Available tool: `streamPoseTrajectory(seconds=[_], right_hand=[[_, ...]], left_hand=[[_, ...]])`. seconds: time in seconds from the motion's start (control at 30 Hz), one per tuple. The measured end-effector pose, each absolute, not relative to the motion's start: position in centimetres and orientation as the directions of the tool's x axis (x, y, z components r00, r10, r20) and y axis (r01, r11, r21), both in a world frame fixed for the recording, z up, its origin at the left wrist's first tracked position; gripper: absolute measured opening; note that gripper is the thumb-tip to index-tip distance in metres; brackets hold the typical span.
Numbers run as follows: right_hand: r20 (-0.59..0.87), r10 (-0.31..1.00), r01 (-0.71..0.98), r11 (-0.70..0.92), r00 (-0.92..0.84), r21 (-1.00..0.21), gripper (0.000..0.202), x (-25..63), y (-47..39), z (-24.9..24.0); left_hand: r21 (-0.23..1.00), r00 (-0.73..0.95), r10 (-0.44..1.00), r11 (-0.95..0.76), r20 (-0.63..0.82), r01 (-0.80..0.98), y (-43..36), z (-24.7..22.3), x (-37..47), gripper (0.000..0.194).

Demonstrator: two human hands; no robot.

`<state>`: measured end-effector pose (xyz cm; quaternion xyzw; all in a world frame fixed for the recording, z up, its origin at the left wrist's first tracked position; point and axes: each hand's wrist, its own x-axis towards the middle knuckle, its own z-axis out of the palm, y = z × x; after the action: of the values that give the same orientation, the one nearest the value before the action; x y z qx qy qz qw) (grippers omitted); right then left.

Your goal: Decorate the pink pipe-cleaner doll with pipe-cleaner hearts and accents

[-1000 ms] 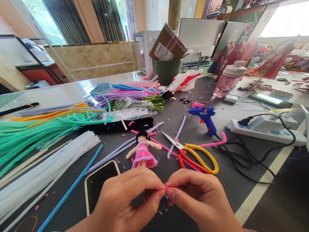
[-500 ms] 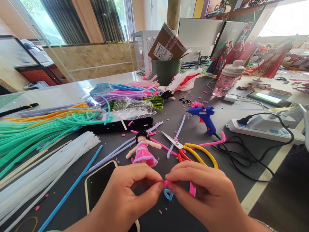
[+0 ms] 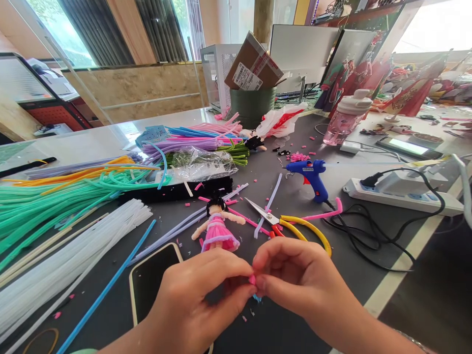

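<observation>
My left hand (image 3: 206,290) and my right hand (image 3: 298,280) meet at the lower middle. Between their fingertips is a small pink piece (image 3: 252,280), pinched from both sides and mostly covered. A bit of a blue shape (image 3: 257,298) shows just below the fingers. Beyond my left hand lies a small doll (image 3: 219,228) with black hair and a pink dress. Scissors (image 3: 273,220) with yellow and red handles lie open beyond my right hand. A phone (image 3: 155,275) is partly hidden under my left hand.
Bundles of green (image 3: 73,196), white (image 3: 84,260) and purple (image 3: 180,147) fuzzy stems cover the left side. A blue glue gun (image 3: 311,178), a power strip (image 3: 401,196) with black cables and a pink bottle (image 3: 345,120) stand at the right. Behind is a dark green bin (image 3: 250,105).
The fingers of my right hand have shifted and curl more around the pink piece, which now shows less. The blue shape is more covered by my fingertips.
</observation>
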<state>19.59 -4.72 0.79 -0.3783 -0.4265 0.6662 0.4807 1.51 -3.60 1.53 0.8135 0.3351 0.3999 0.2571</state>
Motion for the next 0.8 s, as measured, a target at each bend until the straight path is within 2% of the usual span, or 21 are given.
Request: streamPoseTrajectory(seconds=[0.07,0.17,0.4,0.53,0.63,0.8], right_hand=[[-0.169,0.938,-0.393,-0.285,-0.304,-0.874,0.023,19.61,-4.6,0.66],[-0.194,0.906,-0.444,-0.36,-0.376,-0.82,0.027,19.72,-4.49,0.42],[-0.182,0.87,-0.456,-0.406,-0.458,-0.792,0.028,20.02,-4.18,0.33],[-0.202,0.87,-0.447,-0.415,-0.449,-0.793,0.029,19.93,-4.32,0.68],[-0.211,0.874,-0.39,-0.395,-0.437,-0.832,0.031,19.91,-4.58,0.86],[-0.177,0.908,-0.239,-0.281,-0.379,-0.929,0.03,20.08,-4.83,0.88]], left_hand=[[0.685,0.466,0.746,-0.646,0.476,0.336,-3.57,1.75,1.49,0.018],[0.691,0.486,0.742,-0.644,0.462,0.327,-3.41,2.19,1.47,0.017],[0.681,0.474,0.726,-0.666,0.497,0.305,-3.27,2.54,1.75,0.018],[0.738,0.424,0.783,-0.598,0.455,0.314,-3.52,2.27,1.97,0.018],[0.824,0.407,0.841,-0.488,0.355,0.29,-3.67,1.93,1.9,0.018],[0.952,0.433,0.9,-0.169,0.044,0.254,-3.61,1.76,1.71,0.012]])
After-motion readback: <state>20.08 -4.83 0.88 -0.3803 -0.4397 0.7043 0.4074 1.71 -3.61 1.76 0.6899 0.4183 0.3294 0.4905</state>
